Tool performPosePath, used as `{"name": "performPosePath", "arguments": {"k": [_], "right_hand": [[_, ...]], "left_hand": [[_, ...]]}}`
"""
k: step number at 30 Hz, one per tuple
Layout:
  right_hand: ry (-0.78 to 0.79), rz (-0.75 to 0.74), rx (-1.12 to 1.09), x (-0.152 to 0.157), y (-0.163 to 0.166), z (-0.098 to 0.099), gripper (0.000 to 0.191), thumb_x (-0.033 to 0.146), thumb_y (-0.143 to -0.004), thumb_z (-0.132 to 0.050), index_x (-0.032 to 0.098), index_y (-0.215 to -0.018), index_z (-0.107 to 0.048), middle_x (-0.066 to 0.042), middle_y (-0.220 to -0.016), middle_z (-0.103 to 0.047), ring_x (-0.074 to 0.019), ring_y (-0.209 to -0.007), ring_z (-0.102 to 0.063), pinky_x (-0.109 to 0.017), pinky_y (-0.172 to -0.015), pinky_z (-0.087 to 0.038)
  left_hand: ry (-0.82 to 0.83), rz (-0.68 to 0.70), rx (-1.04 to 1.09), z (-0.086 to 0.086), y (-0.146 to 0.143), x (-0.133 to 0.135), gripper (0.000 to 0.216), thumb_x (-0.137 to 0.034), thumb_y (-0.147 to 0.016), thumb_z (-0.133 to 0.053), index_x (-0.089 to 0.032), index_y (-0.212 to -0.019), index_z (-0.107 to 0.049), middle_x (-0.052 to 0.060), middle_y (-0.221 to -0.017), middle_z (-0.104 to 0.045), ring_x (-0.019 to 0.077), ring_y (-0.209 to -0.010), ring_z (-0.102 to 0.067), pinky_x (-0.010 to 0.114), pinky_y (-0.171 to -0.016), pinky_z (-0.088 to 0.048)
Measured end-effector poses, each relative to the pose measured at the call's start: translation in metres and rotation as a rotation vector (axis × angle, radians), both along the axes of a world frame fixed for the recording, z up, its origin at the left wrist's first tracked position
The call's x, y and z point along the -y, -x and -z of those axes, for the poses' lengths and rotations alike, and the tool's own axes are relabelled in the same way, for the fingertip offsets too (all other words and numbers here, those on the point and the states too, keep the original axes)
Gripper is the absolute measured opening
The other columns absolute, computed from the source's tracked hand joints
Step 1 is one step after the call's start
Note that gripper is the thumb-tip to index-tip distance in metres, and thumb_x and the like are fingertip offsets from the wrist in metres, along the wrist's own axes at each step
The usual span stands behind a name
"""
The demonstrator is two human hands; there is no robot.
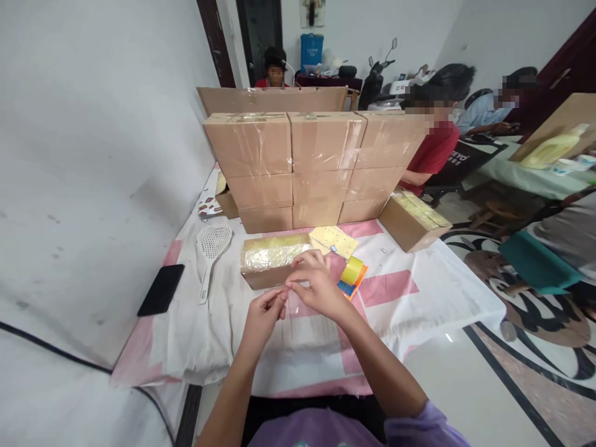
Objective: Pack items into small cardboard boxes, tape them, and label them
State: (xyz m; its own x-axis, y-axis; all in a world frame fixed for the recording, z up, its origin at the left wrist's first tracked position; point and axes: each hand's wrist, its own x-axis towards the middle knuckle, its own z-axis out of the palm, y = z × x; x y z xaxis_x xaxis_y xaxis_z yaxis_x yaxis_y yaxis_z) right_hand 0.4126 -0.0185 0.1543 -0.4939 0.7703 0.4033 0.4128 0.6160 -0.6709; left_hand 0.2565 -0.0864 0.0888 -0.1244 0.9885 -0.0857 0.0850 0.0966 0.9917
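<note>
My left hand [261,313] and right hand [316,282] meet fingertip to fingertip, both pinched shut on a strip of clear tape [294,305] stretched between them. Both forearms reach forward, wrists bent down. Just beyond my fingers lies a box [272,261]; right of them, a tape roll [351,271].

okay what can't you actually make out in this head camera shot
- Strip of clear tape between the left hand and right hand: see-through, its edges barely show.
- Tape roll: partly hidden behind the right hand.
- Near face of the small box: partly covered by the fingers.
- Small carton left of the box stack: mostly hidden by the stack.
- Sheet: markings too small to read.
</note>
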Motion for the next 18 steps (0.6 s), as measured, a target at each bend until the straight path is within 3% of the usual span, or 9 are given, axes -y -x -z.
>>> {"name": "performPosePath", "arguments": {"k": [2, 5, 9, 12, 14, 15, 18], "right_hand": [[0.014, 0.048, -0.07, -0.023, 0.009, -0.002, 0.02, 0.024, -0.094, -0.063, 0.024, -0.077, -0.073, -0.005, -0.105, -0.065, -0.0263, -0.111, -0.053, -0.046, -0.101, -0.037], [0.112, 0.101, -0.142, -0.066, 0.02, -0.003, 0.017, 0.028, -0.093, -0.063, 0.022, -0.08, -0.073, -0.005, -0.104, -0.064, -0.0247, -0.108, -0.055, -0.043, -0.101, -0.037], [0.216, 0.121, 0.074, -0.112, 0.04, 0.007, 0.012, 0.027, -0.088, -0.069, 0.021, -0.078, -0.074, -0.007, -0.105, -0.063, -0.0278, -0.111, -0.051, -0.047, -0.102, -0.036], [0.175, 0.166, 0.293, -0.119, 0.056, 0.024, 0.009, 0.023, -0.084, -0.07, 0.02, -0.076, -0.072, -0.011, -0.114, -0.059, -0.0329, -0.115, -0.045, -0.055, -0.103, -0.033], [0.092, 0.213, 0.344, -0.113, 0.063, 0.034, 0.007, 0.022, -0.087, -0.065, 0.019, -0.085, -0.071, -0.016, -0.129, -0.052, -0.0371, -0.12, -0.041, -0.061, -0.105, -0.03], [0.046, 0.253, 0.334, -0.109, 0.066, 0.037, 0.011, 0.022, -0.088, -0.064, 0.018, -0.095, -0.07, -0.018, -0.136, -0.048, -0.0393, -0.124, -0.039, -0.063, -0.106, -0.028], [-0.054, 0.391, 0.256, -0.101, 0.071, 0.038, 0.048, 0.021, -0.086, -0.066, 0.015, -0.133, -0.056, -0.024, -0.148, -0.036, -0.0445, -0.13, -0.033, -0.068, -0.108, -0.022]], "left_hand": [[0.088, -0.081, -0.062, 0.008, 0.019, 0.001, 0.069, -0.064, -0.083, -0.066, -0.01, -0.125, -0.069, -0.005, -0.046, -0.05, 0.013, -0.046, -0.046, 0.024, -0.051, -0.037], [0.119, -0.274, -0.172, 0.016, 0.049, 0.01, 0.072, -0.065, -0.081, -0.067, -0.009, -0.127, -0.065, -0.006, -0.047, -0.051, 0.0138, -0.045, -0.046, 0.024, -0.05, -0.036], [-0.011, -0.429, -0.306, 0.012, 0.067, 0.018, 0.062, -0.056, -0.089, -0.062, -0.015, -0.137, -0.061, -0.007, -0.053, -0.052, 0.0142, -0.054, -0.052, 0.024, -0.06, -0.042], [-0.094, -0.286, -0.449, 0.017, 0.066, 0.011, 0.061, -0.049, -0.096, -0.055, -0.02, -0.149, -0.052, -0.007, -0.056, -0.052, 0.0132, -0.056, -0.051, 0.024, -0.067, -0.043], [-0.067, -0.146, -0.555, 0.033, 0.064, 0.005, 0.057, -0.047, -0.098, -0.052, -0.021, -0.149, -0.054, -0.007, -0.055, -0.051, 0.0135, -0.054, -0.049, 0.025, -0.064, -0.041], [-0.029, -0.094, -0.61, 0.043, 0.062, 0.005, 0.055, -0.046, -0.098, -0.051, -0.021, -0.146, -0.057, -0.006, -0.055, -0.052, 0.0142, -0.054, -0.051, 0.025, -0.064, -0.04], [0.123, 0.024, -0.783, 0.073, 0.055, 0.01, 0.047, -0.046, -0.096, -0.054, -0.025, -0.135, -0.068, 0.001, -0.068, -0.067, 0.0192, -0.066, -0.063, 0.027, -0.067, -0.041]]}}
